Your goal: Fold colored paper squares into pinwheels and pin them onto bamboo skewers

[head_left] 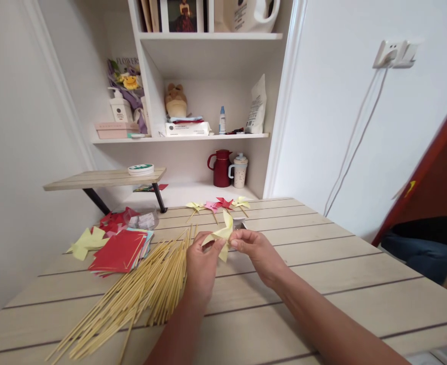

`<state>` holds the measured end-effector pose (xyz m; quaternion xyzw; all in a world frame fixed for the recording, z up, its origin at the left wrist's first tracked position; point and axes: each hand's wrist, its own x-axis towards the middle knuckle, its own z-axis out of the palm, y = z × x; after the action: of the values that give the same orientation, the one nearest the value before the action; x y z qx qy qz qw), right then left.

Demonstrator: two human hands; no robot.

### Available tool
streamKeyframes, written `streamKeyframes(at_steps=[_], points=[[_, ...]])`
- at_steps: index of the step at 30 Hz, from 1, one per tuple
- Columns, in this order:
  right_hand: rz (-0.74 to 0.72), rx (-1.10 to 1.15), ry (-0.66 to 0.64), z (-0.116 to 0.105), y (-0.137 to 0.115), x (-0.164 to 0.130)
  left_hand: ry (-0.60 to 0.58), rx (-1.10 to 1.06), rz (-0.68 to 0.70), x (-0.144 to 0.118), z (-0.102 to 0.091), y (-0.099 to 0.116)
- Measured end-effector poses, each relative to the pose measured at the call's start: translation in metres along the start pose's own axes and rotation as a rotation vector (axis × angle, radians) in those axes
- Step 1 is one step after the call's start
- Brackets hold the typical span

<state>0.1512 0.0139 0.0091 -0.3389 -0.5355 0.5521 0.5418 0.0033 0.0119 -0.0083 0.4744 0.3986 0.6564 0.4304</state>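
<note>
Paper, a yellow pinwheel (220,235), sits pinched between my two hands above the table (322,284), left hand (202,263) gripping its lower blades, right hand (257,251) nipping the centre so the folds stay put. Left of my hands lies one heap of sticks (139,299); beyond them, four finished pinwheels (217,205).

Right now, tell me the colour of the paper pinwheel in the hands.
Pale yellow pinwheel, seen in the head view.

Both forearms bare, no sleeves, rings or watch visible.
</note>
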Motion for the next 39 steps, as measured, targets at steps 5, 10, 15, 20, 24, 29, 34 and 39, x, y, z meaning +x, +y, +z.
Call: streamKeyframes(at_steps=[5, 10, 15, 20, 24, 29, 34, 39], points=[[-0.009, -0.011, -0.004, 0.000, -0.002, 0.001, 0.028, 0.019, -0.001, 0.001, -0.001, -0.002], [-0.013, -0.002, -0.014, 0.002, -0.002, 0.000, -0.003, 0.039, 0.008, -0.001, 0.001, -0.001], [0.003, 0.000, 0.002, 0.001, -0.001, 0.001, -0.008, 0.053, 0.018, -0.001, 0.000, 0.001], [0.011, 0.008, 0.001, 0.000, 0.001, 0.001, -0.015, 0.003, -0.022, -0.003, 0.003, 0.004], [0.027, 0.036, 0.016, -0.001, 0.002, 0.002, -0.008, -0.113, -0.146, -0.003, 0.003, 0.003], [0.018, 0.108, 0.057, -0.010, 0.000, 0.005, 0.111, -0.155, -0.269, 0.005, -0.007, -0.007], [0.025, 0.039, 0.084, -0.014, 0.001, 0.006, 0.168, -0.179, -0.276, 0.009, -0.011, -0.012], [-0.002, -0.060, 0.059, -0.012, 0.000, 0.003, 0.160, -0.195, -0.241, 0.009, -0.013, -0.015]])
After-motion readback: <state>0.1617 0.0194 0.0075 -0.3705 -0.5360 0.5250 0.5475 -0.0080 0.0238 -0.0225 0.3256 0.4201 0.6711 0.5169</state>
